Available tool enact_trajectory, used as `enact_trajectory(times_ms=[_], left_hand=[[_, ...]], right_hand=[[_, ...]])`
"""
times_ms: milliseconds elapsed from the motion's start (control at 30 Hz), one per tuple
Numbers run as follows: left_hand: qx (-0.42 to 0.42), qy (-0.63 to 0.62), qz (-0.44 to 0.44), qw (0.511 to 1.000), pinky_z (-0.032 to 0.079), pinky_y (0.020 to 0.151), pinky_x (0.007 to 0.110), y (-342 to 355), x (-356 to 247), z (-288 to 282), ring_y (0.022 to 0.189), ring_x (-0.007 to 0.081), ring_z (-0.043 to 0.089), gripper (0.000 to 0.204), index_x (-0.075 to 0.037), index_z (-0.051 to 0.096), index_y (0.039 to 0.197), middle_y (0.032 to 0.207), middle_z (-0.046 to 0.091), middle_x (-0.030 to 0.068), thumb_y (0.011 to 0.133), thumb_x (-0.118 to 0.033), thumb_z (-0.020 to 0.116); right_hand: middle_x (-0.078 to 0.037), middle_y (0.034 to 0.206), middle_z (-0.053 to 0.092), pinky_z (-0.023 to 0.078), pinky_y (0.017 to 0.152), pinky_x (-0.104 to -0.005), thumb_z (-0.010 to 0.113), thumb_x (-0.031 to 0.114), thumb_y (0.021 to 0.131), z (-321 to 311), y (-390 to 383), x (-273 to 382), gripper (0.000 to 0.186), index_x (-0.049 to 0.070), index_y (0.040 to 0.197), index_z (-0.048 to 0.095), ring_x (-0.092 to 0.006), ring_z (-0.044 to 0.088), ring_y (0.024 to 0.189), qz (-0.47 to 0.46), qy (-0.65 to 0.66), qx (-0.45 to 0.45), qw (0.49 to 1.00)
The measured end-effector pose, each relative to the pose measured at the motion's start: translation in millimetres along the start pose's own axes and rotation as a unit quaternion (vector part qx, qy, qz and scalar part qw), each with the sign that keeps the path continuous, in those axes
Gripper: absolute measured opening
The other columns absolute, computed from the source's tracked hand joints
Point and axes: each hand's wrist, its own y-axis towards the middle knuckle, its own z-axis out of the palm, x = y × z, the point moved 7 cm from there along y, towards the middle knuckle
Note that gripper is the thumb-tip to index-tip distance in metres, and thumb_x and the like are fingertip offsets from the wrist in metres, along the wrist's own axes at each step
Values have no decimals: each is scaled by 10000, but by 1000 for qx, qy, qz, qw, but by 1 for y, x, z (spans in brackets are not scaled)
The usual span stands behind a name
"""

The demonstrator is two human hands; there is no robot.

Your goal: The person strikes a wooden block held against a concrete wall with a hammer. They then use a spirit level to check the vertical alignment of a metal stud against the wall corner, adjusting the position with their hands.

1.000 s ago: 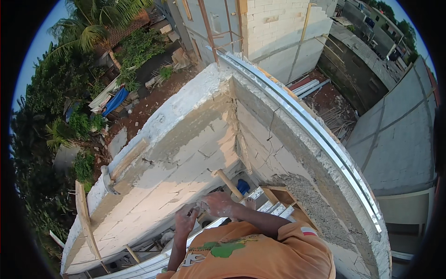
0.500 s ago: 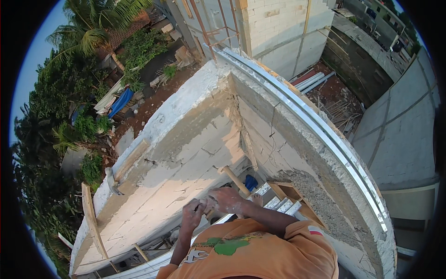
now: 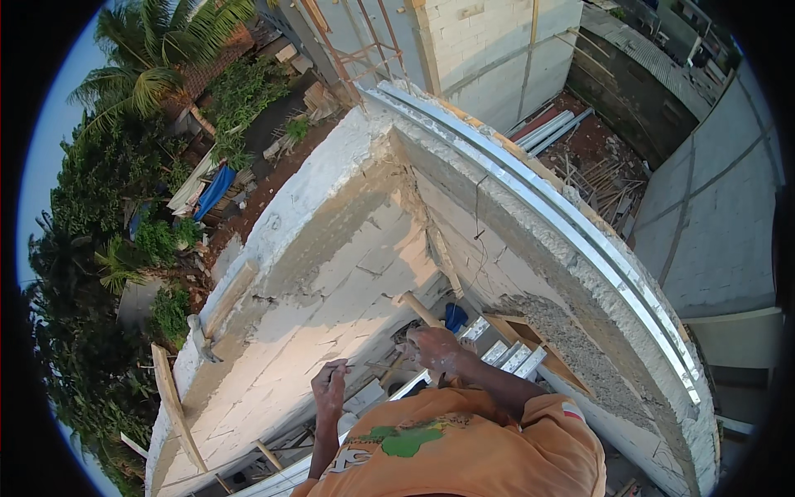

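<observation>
My left hand is raised in front of me with its fingers pinched together. A small thin dark piece shows at its fingertips, too small to name. To its right and a little farther off is my right hand, dusty and with curled fingers; what it holds, if anything, I cannot make out. Both hands are apart from each other, over the narrow space inside the unfinished block walls. Just beyond my right hand stick out the end of a round wooden pole and a blue object.
A hammer rests on the rough top of the left wall, beside a wooden strip. Long shiny metal channels lie along the right wall's top. Shorter metal channels are below my right arm. A plank leans at left.
My hands, together half a second ago, have separated. The right hand has moved right and slightly farther away; the left has moved slightly left and nearer. The view has shifted slightly.
</observation>
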Motion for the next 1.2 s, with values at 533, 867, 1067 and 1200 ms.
enact_trajectory(times_ms=[533, 867, 1067, 1200], left_hand=[[-15, -24, 47, 998, 251, 446, 199, 28, -21, 15, 510, 2, 347, 234, 35, 688, 1012, 712, 596, -15, 973, -186, 622], [-40, 3, 10, 999, 392, 592, 231, 19, -12, -5, 657, 51, 470, 230, 25, 708, 967, 787, 631, 5, 968, -192, 633], [-68, -16, 74, 995, 397, 588, 204, 1, 21, -16, 695, 40, 502, 195, 24, 700, 969, 824, 636, 0, 953, -153, 619], [-89, -53, 23, 994, 424, 614, 207, -17, 33, -22, 716, 46, 528, 172, 33, 684, 1004, 835, 645, 7, 938, -107, 609]], right_hand=[[-185, 964, 672, 528, 776, -484, 561, 464, 968, -10, -25, -53, 447, 34, 1059, 642, -388, 664, 896, 135, 11, -63, 989], [-214, 1014, 667, 540, 769, -511, 635, 401, 924, -23, -7, -21, 408, 32, 1093, 592, -416, 666, 934, 98, 2, -39, 994], [-195, 1153, 596, 550, 776, -502, 645, 348, 928, -63, 24, 65, 454, 50, 1260, 559, -415, 663, 925, -51, -30, -122, 991], [-166, 1125, 580, 544, 810, -493, 652, 308, 925, -90, 52, 143, 408, 44, 1224, 566, -412, 644, 962, -136, -37, -149, 979]])
